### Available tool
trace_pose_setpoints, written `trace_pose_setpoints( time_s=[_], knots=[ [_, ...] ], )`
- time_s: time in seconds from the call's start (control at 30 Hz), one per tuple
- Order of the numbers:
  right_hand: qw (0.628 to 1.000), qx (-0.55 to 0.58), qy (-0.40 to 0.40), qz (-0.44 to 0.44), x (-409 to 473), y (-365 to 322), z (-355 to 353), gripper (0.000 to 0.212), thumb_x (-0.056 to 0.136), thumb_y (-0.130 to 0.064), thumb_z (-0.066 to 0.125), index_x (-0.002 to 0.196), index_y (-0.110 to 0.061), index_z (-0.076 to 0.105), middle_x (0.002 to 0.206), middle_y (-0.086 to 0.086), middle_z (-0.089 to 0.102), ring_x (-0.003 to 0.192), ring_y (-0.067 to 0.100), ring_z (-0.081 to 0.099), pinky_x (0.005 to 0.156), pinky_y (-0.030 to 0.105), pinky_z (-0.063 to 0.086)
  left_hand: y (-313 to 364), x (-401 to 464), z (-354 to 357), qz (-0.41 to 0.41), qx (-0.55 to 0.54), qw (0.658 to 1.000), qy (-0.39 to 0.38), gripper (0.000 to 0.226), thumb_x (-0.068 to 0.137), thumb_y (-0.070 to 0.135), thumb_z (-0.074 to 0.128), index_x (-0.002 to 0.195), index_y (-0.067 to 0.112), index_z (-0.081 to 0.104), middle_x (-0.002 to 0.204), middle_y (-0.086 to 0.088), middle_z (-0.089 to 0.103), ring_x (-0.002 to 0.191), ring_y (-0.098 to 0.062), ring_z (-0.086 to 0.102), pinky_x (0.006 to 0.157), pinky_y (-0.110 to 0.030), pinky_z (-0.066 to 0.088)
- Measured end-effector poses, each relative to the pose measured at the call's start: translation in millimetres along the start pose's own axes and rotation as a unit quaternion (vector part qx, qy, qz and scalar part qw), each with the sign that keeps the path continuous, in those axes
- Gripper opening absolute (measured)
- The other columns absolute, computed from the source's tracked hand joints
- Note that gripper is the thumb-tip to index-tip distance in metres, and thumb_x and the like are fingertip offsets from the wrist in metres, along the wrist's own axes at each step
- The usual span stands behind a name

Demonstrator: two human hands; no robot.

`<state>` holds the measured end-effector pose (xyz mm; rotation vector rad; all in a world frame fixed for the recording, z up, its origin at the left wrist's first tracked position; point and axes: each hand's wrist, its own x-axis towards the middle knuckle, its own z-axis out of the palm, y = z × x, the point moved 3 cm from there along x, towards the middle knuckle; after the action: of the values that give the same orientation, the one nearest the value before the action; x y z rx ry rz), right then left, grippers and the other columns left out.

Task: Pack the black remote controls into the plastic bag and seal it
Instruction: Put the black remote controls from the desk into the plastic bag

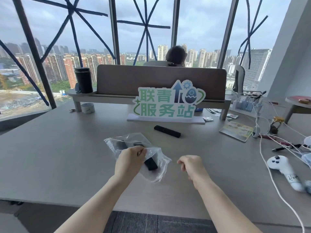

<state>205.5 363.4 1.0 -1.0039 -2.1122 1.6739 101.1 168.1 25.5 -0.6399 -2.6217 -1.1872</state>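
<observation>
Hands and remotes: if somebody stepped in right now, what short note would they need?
Left hand: pinching the plastic bag near its open end.
Right hand: loosely closed, holding nothing, beside the bag.
Done: at least one black remote is inside the bag.
Left: another black remote lies on the desk in front of the sign; put it in, then seal the bag.

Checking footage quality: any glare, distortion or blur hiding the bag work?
Head view: wide-angle bends the window frames; daylight is soft, shadows faint; the plastic bag shows pale sheen over the remote control near the left hand; loose remote control sharp.
</observation>
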Motion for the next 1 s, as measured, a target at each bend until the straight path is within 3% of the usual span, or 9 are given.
trace_pose_setpoints(
  time_s=[0.07,0.13,0.23,0.37,0.5,0.67,0.77,0.9,1.0],
  knots=[
    [0.999,-0.023,0.039,-0.016,21,0,-8,0.020,0.084,-0.013,0.056,0.069,-0.008,0.069,0.057,0.002,0.060,0.045,0.020,0.043,0.049,0.027,0.032,-6,2,8,-0.023,-0.048,0.999,0.011,0.027,0.090,0.035,0.055,0.076,0.019,0.071,0.056,0.007,0.061,0.059,-0.018,0.057,0.057,-0.030,0.044],
    [0.996,-0.060,0.053,-0.030,53,-4,-8,0.025,0.089,-0.019,0.050,0.100,-0.015,0.072,0.075,0.001,0.067,0.051,0.023,0.052,0.054,0.030,0.040,-8,6,15,-0.046,-0.095,0.994,0.015,0.029,0.090,0.035,0.056,0.072,0.017,0.068,0.050,0.004,0.056,0.050,-0.011,0.047,0.053,-0.029,0.037],
    [0.982,-0.173,0.040,-0.059,104,-16,0,0.049,0.092,-0.033,0.044,0.140,-0.025,0.052,0.119,0.004,0.070,0.068,0.030,0.065,0.073,0.037,0.056,-6,17,18,-0.059,-0.159,0.986,0.012,0.029,0.090,0.034,0.057,0.064,0.027,0.067,0.050,0.006,0.057,0.048,-0.008,0.044,0.053,-0.029,0.037],
    [0.959,-0.265,0.020,-0.098,156,-33,25,0.057,0.099,-0.037,0.038,0.152,-0.019,0.036,0.148,0.012,0.052,0.121,0.037,0.061,0.101,0.045,0.049,-12,41,16,-0.064,-0.164,0.984,0.003,0.028,0.091,0.033,0.058,0.075,0.014,0.071,0.050,-0.002,0.052,0.045,-0.009,0.037,0.048,-0.023,0.032],
    [0.946,-0.309,0.017,-0.100,192,-37,45,0.057,0.102,-0.038,0.039,0.154,-0.016,0.030,0.159,0.008,0.038,0.140,0.032,0.043,0.108,0.040,0.039,-22,56,23,-0.077,-0.153,0.983,-0.064,0.023,0.089,0.031,0.061,0.072,0.020,0.072,0.044,0.016,0.056,0.038,-0.002,0.040,0.043,-0.012,0.031],
    [0.910,-0.395,0.063,-0.110,198,-31,49,0.040,0.092,-0.033,0.062,0.127,-0.015,0.056,0.127,0.012,0.061,0.108,0.035,0.063,0.085,0.038,0.050,-20,61,35,-0.070,-0.139,0.984,-0.087,0.019,0.089,0.030,0.062,0.079,0.022,0.076,0.050,0.013,0.060,0.041,-0.001,0.046,0.043,-0.009,0.034],
    [0.938,-0.337,0.011,-0.078,183,-23,36,0.031,0.084,-0.038,0.063,0.103,-0.017,0.051,0.092,0.007,0.064,0.077,0.030,0.063,0.063,0.032,0.045,-15,63,39,-0.070,-0.128,0.985,-0.092,0.019,0.089,0.031,0.062,0.085,0.021,0.078,0.067,0.002,0.071,0.055,-0.008,0.054,0.054,-0.016,0.042],
    [0.995,-0.058,-0.081,-0.015,133,-22,-7,0.021,0.094,-0.029,0.052,0.079,-0.015,0.048,0.052,0.006,0.047,0.035,0.015,0.030,0.039,0.018,0.022,-6,59,39,-0.073,-0.126,0.985,-0.097,0.024,0.088,0.031,0.061,0.087,0.014,0.078,0.078,-0.017,0.074,0.059,-0.015,0.054,0.058,-0.026,0.043],
    [0.984,0.110,-0.142,0.012,68,-26,-51,0.030,0.096,-0.023,0.045,0.068,-0.016,0.040,0.040,-0.001,0.030,0.028,0.008,0.015,0.035,0.016,0.012,-2,54,37,-0.075,-0.125,0.986,-0.083,0.032,0.087,0.033,0.059,0.082,0.005,0.073,0.063,-0.018,0.067,0.051,-0.016,0.048,0.056,-0.027,0.040]
  ],
)
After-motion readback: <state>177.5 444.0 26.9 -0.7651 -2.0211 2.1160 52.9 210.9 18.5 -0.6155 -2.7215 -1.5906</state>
